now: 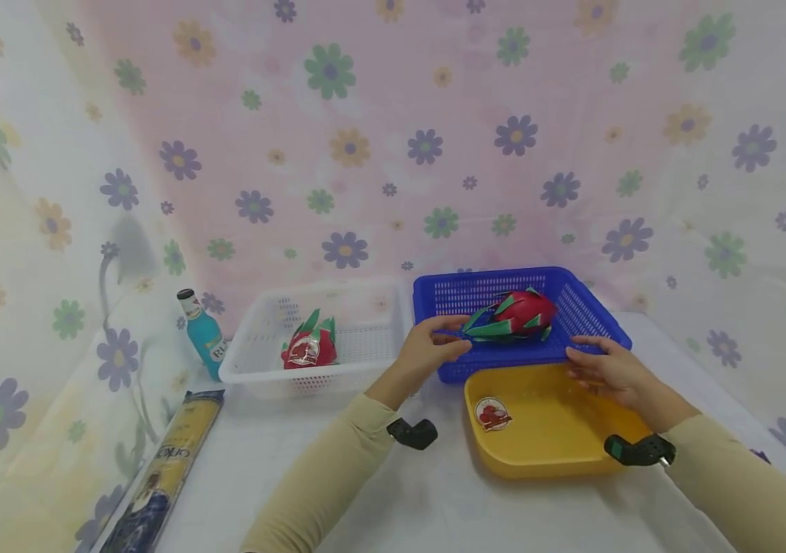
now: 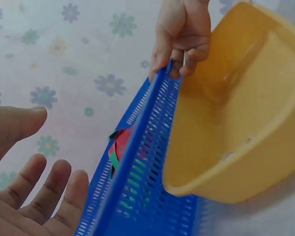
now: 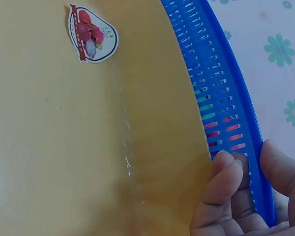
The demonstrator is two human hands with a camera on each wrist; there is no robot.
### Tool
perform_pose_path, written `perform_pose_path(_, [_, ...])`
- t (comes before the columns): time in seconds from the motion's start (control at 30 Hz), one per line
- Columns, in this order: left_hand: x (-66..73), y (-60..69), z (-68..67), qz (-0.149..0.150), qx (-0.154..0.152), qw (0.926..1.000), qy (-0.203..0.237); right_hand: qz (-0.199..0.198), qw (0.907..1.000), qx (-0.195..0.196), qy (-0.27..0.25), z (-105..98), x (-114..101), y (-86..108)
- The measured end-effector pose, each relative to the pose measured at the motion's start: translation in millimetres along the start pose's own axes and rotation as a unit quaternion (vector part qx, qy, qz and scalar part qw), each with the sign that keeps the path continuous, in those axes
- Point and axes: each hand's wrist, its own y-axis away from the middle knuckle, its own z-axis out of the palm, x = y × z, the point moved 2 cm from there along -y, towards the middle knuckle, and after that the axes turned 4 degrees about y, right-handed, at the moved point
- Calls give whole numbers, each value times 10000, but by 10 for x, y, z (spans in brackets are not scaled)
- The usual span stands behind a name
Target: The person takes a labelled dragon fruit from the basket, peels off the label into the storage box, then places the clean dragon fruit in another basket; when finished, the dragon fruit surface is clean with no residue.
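A blue basket (image 1: 593, 311) at the back right holds a red dragon fruit (image 1: 527, 309) with green leaf tips. My right hand (image 1: 617, 376) pinches the basket's front rim near its right end, with the thumb over the rim and fingers against the slotted wall in the right wrist view. At the basket's left front, my left hand (image 1: 427, 353) has its fingers spread; in the left wrist view the left hand (image 2: 37, 187) stands apart from the rim, holding nothing. A yellow bin (image 1: 552, 418) with a fruit sticker (image 1: 492, 413) lies in front of the basket, below the right hand.
Left of the blue basket stands a white basket (image 1: 365, 369) with another dragon fruit (image 1: 310, 346). A blue bottle (image 1: 203, 334) leans at its left. A yellow packet (image 1: 171, 468) lies at the table's left side. A flowered cloth (image 1: 365, 153) hangs behind.
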Motion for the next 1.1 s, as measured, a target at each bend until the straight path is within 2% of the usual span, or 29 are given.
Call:
perform_pose_path(0.2, [-175, 376, -201, -224, 67, 9994, 253, -11, 9999, 70, 152, 29, -24, 11])
perform_pose_path(0.37, [-400, 731, -382, -422, 175, 9984, 347, -64, 9996, 26, 288, 60, -48, 24])
perform_pose_path(0.5, [-545, 1011, -531, -623, 436, 9960, 479, -107, 9987, 33, 496, 141, -118, 70])
perform_pose_path(0.6, [-617, 1184, -673, -827, 774, 9923, 500, -59, 9969, 24, 781, 267, -206, 121])
perform_pose_path(0.67, [-659, 1275, -798, -979, 1127, 9873, 551, -71, 9950, -13, 996, 398, -265, 147])
perform_pose_path(0.73, [-690, 1340, -930, -1097, 1607, 9790, 614, -113, 9932, -103, 1154, 540, -324, 176])
perform_pose_path(0.9, [-707, 1419, -1283, -1260, 2834, 9483, 666, -432, 9871, -450, 1472, 856, -453, 221])
perform_pose_path(1.0, [-698, 1437, -1490, -1353, 3187, 9360, 627, -519, 9856, -630, 1484, 990, -490, 218])
perform_pose_path(1.1, [-693, 1463, -1667, -1447, 3317, 9302, 612, -520, 9851, -699, 1481, 1091, -500, 212])
